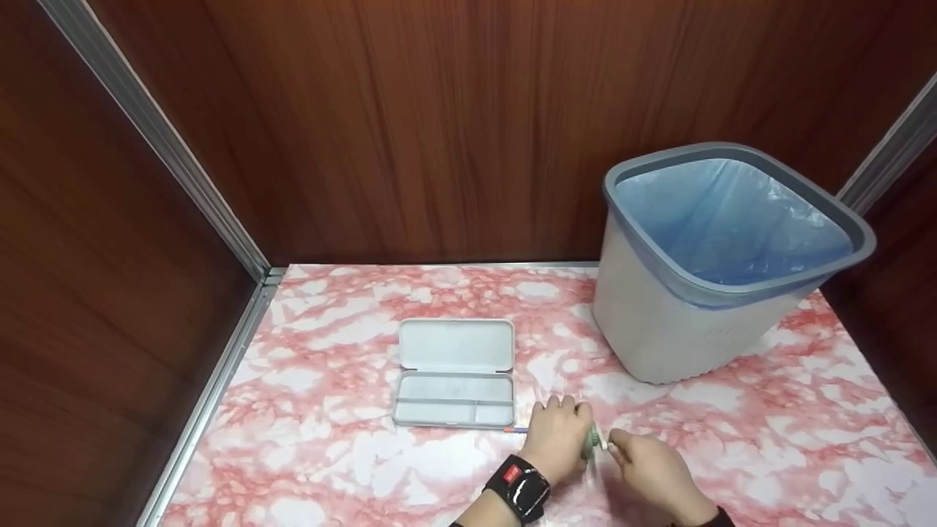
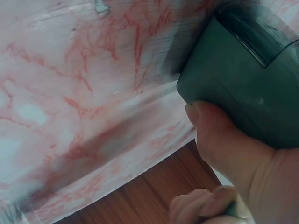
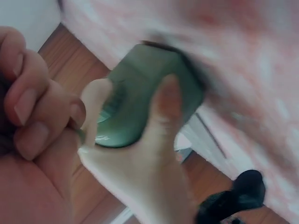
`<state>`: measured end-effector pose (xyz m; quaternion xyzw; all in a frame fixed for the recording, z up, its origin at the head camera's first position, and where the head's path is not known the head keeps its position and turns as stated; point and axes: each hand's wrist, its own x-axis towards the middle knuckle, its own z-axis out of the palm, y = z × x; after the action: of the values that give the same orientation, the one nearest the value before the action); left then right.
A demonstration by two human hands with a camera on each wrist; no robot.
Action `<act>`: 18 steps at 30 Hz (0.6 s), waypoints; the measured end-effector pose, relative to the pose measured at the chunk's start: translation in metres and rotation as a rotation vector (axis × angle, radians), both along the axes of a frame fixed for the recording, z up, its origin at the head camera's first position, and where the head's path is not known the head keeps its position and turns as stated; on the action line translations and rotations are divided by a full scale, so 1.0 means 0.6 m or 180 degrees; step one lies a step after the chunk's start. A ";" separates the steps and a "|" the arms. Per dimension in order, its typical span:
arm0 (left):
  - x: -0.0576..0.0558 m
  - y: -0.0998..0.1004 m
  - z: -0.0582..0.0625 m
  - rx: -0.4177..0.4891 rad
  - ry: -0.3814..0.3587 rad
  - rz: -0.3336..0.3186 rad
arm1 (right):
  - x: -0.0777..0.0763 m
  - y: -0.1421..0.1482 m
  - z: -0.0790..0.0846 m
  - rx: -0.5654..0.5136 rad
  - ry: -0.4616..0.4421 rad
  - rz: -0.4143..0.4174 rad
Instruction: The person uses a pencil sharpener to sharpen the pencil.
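"Left hand (image 1: 560, 435), how does it sit?"

"Curled round a dark-green, angular, hard-shelled block (image 2: 229, 84). Thumb on one face, forefinger bent over another."

"Position of the block?"

"Near edge of the red-and-white marbled tabletop (image 1: 329, 395), between both hands. Cannot tell whether its underside touches the surface."

"And the right hand (image 1: 654, 468)?"

"Just beside it, fingers bunched, thumb and fingertips pinching a small pale piece (image 1: 602, 440) at the block's right side (mostly hidden by the fingers; exact shape unclear)."

"Anything on the other side?"

"Yes. Thin blue stick with an orange end (image 1: 520, 430), showing left of the left hand; the rest is hidden behind that hand. Beyond it, a pale-grey rectangular hinged case (image 1: 455, 345), lid laid back, lower half divided into compartments."

"Farther out?"

"Whitish plastic bin with a grey rim and blue liner (image 1: 681, 329), upright, back right. Black strap (image 1: 523, 489) round the left wrist."
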<state>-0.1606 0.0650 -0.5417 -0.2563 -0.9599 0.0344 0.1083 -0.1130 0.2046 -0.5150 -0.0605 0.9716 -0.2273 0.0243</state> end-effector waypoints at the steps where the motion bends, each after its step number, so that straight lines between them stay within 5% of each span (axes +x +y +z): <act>1: 0.000 -0.001 0.000 0.0000 -0.0003 0.0002 | -0.004 0.000 0.004 0.0039 -0.0003 0.0022; 18: -0.001 0.000 0.001 0.0039 -0.0095 -0.0001 | -0.082 0.009 0.007 0.0139 -0.0071 0.0144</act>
<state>-0.1612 0.0648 -0.5411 -0.2562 -0.9616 0.0248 0.0954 -0.1620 0.2103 -0.5111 -0.0794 0.9744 -0.2060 0.0416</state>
